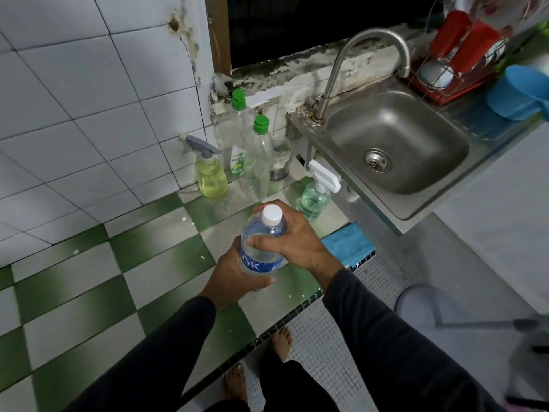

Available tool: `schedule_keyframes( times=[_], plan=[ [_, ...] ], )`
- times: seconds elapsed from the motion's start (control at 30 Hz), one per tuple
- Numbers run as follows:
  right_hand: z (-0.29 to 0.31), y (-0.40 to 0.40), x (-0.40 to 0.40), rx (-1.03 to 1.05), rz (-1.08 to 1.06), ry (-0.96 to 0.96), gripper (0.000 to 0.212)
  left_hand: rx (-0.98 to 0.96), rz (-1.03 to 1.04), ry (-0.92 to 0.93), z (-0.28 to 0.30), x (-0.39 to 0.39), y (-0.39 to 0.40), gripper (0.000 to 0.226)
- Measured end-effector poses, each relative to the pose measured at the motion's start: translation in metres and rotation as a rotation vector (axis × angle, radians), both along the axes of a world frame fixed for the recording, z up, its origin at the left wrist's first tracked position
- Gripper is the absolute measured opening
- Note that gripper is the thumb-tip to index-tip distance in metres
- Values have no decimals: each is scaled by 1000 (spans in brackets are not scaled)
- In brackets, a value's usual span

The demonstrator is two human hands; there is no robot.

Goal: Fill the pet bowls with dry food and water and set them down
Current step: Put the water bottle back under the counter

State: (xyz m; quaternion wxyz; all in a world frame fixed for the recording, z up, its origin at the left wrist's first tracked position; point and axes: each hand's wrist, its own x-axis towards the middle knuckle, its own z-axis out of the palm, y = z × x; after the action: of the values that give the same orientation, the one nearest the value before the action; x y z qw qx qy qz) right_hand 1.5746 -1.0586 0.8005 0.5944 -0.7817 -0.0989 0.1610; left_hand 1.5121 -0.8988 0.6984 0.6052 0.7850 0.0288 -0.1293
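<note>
A clear plastic water bottle (261, 254) with a blue label and a white cap is held over the green-and-white tiled counter (118, 281). My left hand (231, 281) grips its lower part from below. My right hand (288, 236) wraps round its shoulder, just under the cap. The cap is on. No pet bowl shows in this view.
At the back of the counter stand a yellow spray bottle (211, 173), two green-capped clear bottles (258, 156), a glass jar (279, 157) and a green spray bottle (315, 194). A steel sink (395, 141) with a tap lies right, a blue cloth (347, 245) below it.
</note>
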Motion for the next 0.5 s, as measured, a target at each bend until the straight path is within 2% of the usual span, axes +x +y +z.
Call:
schedule_keyframes(
  times=[0.17, 0.3, 0.5],
  plan=[
    [-3, -2, 4, 26, 2, -4, 51, -11, 10, -1, -4, 0, -2, 104],
    [-3, -3, 7, 57, -13, 20, 53, -21, 10, -9, -6, 0, -3, 105],
    [-3, -4, 12, 48, 4, 22, 63, 64, 27, 1, -13, 2, -4, 99]
  ],
)
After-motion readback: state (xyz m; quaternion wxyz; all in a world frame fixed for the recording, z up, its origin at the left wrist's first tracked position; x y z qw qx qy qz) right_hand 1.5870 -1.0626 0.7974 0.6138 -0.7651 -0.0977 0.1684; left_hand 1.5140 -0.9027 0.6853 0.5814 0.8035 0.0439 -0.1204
